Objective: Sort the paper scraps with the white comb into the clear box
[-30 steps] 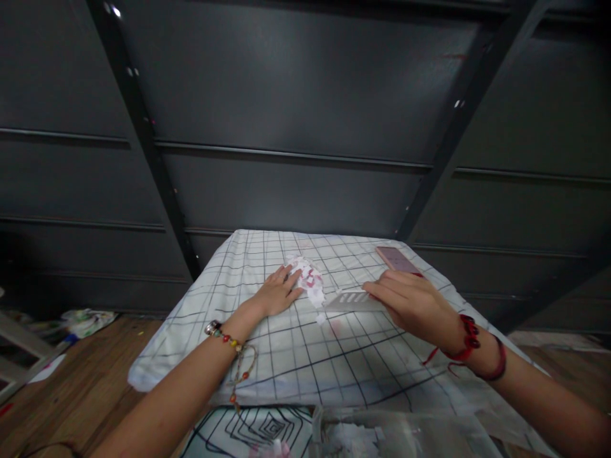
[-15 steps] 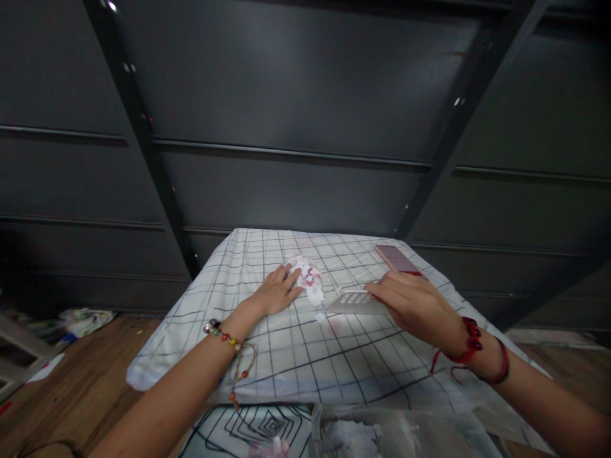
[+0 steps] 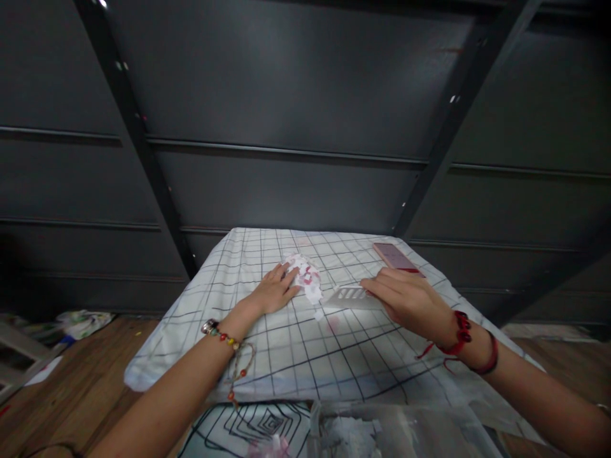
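Observation:
My left hand (image 3: pixel 274 291) lies with its fingers stretched out on the checked cloth, and its fingertips touch a small heap of white and pink paper scraps (image 3: pixel 305 275). A flat, light-grey slotted plate (image 3: pixel 351 296) is pinched in my right hand (image 3: pixel 405 299), held low over the cloth. Its near-left edge points towards the scraps. Whether that edge touches the cloth, I cannot tell. A pink phone (image 3: pixel 395 256) lies just beyond my right hand, which overlaps its near end.
The checked cloth (image 3: pixel 286 356) covers a low table against dark panels (image 3: pixel 286 191). At the near edge stands a clear plastic box (image 3: pixel 405 420) with pale scraps inside. Left of it, pink scraps (image 3: pixel 272 447) lie on a patterned surface. A crumpled cloth (image 3: pixel 86 322) is on the wooden floor.
My right hand and the slotted plate have shifted slightly left, closer to the paper scraps. My left hand stays by the heap. The whole view has moved a little.

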